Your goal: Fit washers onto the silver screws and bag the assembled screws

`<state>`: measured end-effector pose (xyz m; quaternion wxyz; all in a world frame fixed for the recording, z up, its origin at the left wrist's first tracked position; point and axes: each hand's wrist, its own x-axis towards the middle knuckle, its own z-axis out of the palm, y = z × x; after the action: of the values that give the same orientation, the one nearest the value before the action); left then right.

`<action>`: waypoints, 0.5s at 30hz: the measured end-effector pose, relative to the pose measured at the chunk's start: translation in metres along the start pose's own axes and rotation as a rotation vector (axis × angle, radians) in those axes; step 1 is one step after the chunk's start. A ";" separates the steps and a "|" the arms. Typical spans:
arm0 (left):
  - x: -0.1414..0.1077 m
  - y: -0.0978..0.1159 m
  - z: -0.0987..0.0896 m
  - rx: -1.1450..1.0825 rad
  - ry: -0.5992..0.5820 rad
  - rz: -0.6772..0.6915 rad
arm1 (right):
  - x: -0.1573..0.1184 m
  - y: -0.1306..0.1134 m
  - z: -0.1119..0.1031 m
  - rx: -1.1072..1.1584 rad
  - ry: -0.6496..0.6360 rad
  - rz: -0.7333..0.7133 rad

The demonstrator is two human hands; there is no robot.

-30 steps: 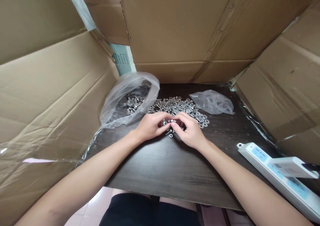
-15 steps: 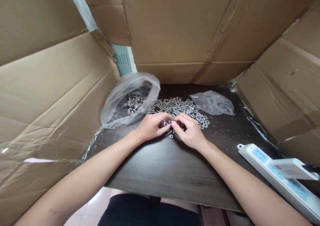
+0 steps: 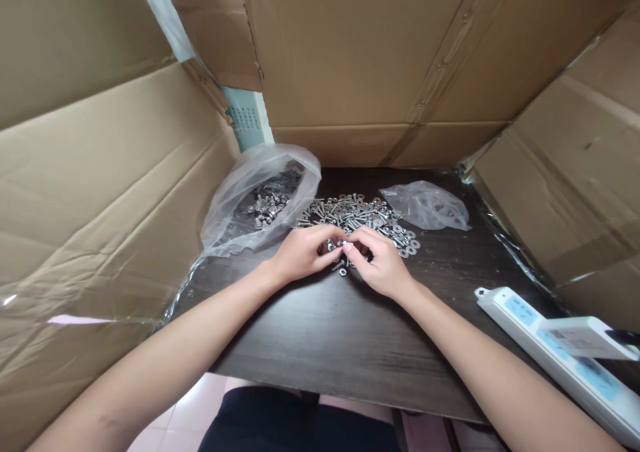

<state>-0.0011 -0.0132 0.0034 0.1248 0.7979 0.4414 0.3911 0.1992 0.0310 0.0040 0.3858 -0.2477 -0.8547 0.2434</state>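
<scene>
Fingertips of both hands meet around a small metal bolt (image 3: 342,243) above the near side of a pile of hardware. My left hand (image 3: 311,251) pinches it from the left, thumb and forefinger curled. From the right, my right hand (image 3: 376,257) pinches its other end. Whether a nut or washer is on the bolt is too small to make out. Behind the hands lies the pile of bolts, nuts and washers (image 3: 357,212). A single nut (image 3: 343,272) rests on the table just below the fingers.
An open plastic bag (image 3: 225,225) holding screws stands at the left, and a smaller clear bag (image 3: 430,205) lies at the right. A white power strip (image 3: 530,332) with a plugged-in adapter (image 3: 580,337) runs along the right edge. Cardboard walls (image 3: 360,59) surround the dark table (image 3: 300,332).
Both hands stay in the same place. The right fingertips have shifted slightly over the bolt, so less of its shaft shows.
</scene>
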 end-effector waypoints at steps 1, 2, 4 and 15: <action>0.000 0.000 0.000 0.000 0.000 0.000 | 0.000 0.000 0.000 0.001 0.007 -0.005; 0.000 0.000 0.000 0.000 0.000 -0.001 | 0.000 0.000 0.000 0.001 0.014 -0.009; 0.000 0.000 0.000 0.000 -0.001 -0.002 | 0.000 0.000 0.000 -0.005 0.020 -0.012; -0.001 0.000 0.000 -0.007 -0.014 -0.028 | 0.001 -0.001 0.000 -0.011 0.007 -0.017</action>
<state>-0.0018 -0.0135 0.0033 0.1360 0.7941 0.4502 0.3850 0.1985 0.0309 0.0053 0.3895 -0.2436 -0.8567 0.2346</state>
